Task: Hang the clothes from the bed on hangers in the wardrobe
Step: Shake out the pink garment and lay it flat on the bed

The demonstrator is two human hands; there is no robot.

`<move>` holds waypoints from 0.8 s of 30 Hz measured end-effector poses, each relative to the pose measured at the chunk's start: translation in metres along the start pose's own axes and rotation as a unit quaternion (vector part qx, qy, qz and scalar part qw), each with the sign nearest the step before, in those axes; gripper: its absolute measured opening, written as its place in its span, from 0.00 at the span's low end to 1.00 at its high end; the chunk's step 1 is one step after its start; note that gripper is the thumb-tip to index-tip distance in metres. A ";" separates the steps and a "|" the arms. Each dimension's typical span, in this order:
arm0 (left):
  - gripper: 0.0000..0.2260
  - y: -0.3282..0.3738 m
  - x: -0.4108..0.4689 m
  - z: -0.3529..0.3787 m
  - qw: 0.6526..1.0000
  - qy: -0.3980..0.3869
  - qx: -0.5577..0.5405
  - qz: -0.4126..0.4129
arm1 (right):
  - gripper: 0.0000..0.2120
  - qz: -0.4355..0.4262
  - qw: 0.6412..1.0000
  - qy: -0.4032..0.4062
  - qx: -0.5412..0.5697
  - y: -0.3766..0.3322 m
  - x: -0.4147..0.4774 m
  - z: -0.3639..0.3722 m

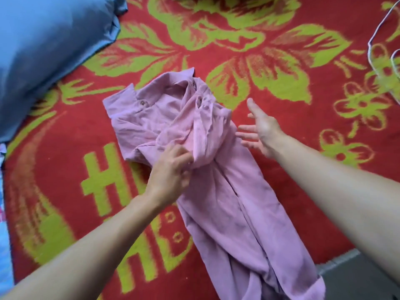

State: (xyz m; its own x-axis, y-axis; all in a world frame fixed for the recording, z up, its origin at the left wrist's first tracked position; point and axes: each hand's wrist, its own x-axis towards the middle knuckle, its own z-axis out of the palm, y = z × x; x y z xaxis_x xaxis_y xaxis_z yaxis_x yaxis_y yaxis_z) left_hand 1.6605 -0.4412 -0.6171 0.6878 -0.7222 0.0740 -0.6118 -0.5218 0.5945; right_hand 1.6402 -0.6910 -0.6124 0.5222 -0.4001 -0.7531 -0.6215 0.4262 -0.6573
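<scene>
Pink shirt (216, 191) lies crumpled along the middle of the bed, collar at the far end.
My left hand (171, 172) pinches a fold of cloth at its middle; my right hand (259, 131) hovers just right of it, fingers spread, holding nothing. Beneath it I see a red blanket (54, 165) with green flowers, a blue pillow (43, 50) far left, and a white wire hanger (376, 40) far right.
</scene>
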 end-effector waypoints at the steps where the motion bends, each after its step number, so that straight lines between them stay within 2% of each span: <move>1: 0.06 -0.001 -0.020 0.000 0.999 -0.025 0.023 0.027 | 0.25 0.015 0.999 -0.026 -0.033 -0.009 0.005 0.009; 3: 0.08 -0.008 -0.050 0.004 0.994 -0.074 0.051 0.067 | 0.21 0.014 0.986 -0.075 -0.149 -0.010 0.007 0.027; 4: 0.09 -0.012 -0.062 0.007 0.994 -0.088 0.043 0.057 | 0.18 -0.003 0.974 -0.089 -0.207 -0.005 0.005 0.037; 6: 0.13 -0.012 -0.068 0.010 0.996 -0.061 -0.022 -0.061 | 0.14 -0.063 0.960 -0.085 -0.261 0.007 -0.001 0.045; 7: 0.14 -0.012 -0.065 0.008 0.987 -0.005 -0.061 -0.145 | 0.12 -0.098 0.955 -0.087 -0.266 0.011 -0.007 0.046; 9: 0.14 -0.012 -0.044 0.000 0.948 0.124 -0.071 -0.284 | 0.09 -0.161 0.949 -0.105 -0.251 0.011 -0.028 0.037; 10: 0.13 -0.014 -0.029 -0.004 0.929 0.155 -0.056 -0.332 | 0.07 -0.190 0.944 -0.117 -0.244 0.011 -0.041 0.027; 12: 0.17 -0.017 0.005 -0.013 0.906 0.129 -0.048 -0.400 | 0.08 -0.245 0.927 -0.134 -0.250 0.011 -0.072 0.005; 14: 0.23 -0.020 0.032 -0.010 0.876 0.061 -0.099 -0.468 | 0.15 -0.280 0.914 -0.152 -0.250 0.015 -0.104 -0.019; 16: 0.14 -0.020 0.047 -0.010 0.820 0.055 -0.215 -0.528 | 0.19 -0.336 0.891 -0.148 -0.266 0.018 -0.132 -0.044; 18: 0.03 -0.014 0.062 -0.025 0.732 0.084 -0.400 -0.545 | 0.17 -0.390 0.865 -0.136 -0.286 0.023 -0.153 -0.067; 19: 0.06 -0.011 0.071 -0.031 0.682 0.119 -0.486 -0.533 | 0.16 -0.416 0.849 -0.131 -0.300 0.031 -0.160 -0.079; 21: 0.15 -0.007 0.079 -0.037 0.587 0.188 -0.600 -0.510 | 0.12 -0.464 0.789 -0.130 -0.381 0.058 -0.170 -0.097; 22: 0.17 -0.007 0.076 -0.032 0.562 0.204 -0.617 -0.512 | 0.10 -0.469 0.756 -0.127 -0.438 0.078 -0.171 -0.105; 24: 0.15 -0.010 0.053 -0.013 0.554 0.209 -0.598 -0.540 | 0.06 -0.444 0.696 -0.137 -0.547 0.129 -0.170 -0.116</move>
State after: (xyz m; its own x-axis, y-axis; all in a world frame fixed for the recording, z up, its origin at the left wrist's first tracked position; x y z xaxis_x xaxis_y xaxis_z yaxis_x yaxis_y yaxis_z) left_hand 1.7080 -0.4683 -0.6084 0.5841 0.0172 -0.8115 0.7692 0.3074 0.5602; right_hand 1.4031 -0.6620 -0.5660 0.9830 0.1220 -0.1369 0.0232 -0.8232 -0.5673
